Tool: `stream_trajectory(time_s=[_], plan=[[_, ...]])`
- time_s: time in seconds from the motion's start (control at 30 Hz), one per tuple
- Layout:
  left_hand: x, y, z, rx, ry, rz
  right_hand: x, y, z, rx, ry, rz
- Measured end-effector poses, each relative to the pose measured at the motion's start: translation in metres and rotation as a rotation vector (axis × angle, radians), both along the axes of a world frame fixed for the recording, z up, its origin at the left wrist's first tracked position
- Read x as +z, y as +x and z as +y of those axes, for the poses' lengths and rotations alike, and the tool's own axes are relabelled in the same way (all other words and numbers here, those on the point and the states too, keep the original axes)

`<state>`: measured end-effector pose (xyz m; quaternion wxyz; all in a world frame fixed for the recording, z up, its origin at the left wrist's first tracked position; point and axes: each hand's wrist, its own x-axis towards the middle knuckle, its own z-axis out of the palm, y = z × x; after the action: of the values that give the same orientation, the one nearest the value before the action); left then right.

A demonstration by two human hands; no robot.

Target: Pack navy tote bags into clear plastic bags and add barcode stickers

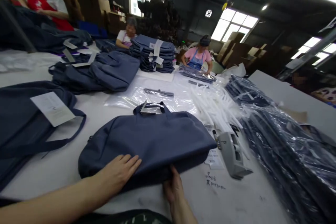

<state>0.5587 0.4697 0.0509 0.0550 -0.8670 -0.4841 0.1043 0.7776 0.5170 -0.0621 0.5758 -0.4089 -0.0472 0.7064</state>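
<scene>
A navy blue fabric bag [152, 140] lies flat on the white table [60, 168] in front of me, its handles [151, 106] pointing away. My left hand [119, 173] rests flat on the bag's near left part, fingers stretched out. My right hand [173, 187] grips the bag's near edge, thumb up against the fabric, the other fingers hidden underneath.
A grey tape dispenser [233, 152] stands right of the bag. Bagged navy bags in clear plastic [283, 147] pile at the right. More navy bags lie left [23, 122] and behind [105, 71], a stack [154, 54] farther back. Three other people work at the far side.
</scene>
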Motion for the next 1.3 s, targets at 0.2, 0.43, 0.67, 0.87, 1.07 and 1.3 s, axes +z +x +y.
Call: stream_trajectory(time_s=[0.2,0.43,0.67,0.87,1.07,1.3], plan=[[-0.080,0.009,-0.033,0.242,0.005,0.029,-0.004,0.032,-0.021,0.390,-0.011,-0.358],[-0.061,-0.008,-0.015,0.211,-0.260,-0.041,0.081,0.122,-0.001,0.056,0.838,-1.572],[-0.019,-0.015,-0.010,0.126,-0.364,-0.089,0.045,0.129,0.064,0.360,0.807,-1.822],[-0.062,-0.031,-0.023,0.054,-0.184,-0.190,0.002,0.129,0.036,0.086,0.677,-1.564],[-0.076,-0.039,-0.021,0.033,-0.112,-0.262,-0.003,0.081,-0.041,0.063,-0.118,-0.457],[-0.073,-0.048,-0.013,0.010,-0.273,-0.245,-0.001,-0.019,-0.014,-0.069,-0.017,-0.089]])
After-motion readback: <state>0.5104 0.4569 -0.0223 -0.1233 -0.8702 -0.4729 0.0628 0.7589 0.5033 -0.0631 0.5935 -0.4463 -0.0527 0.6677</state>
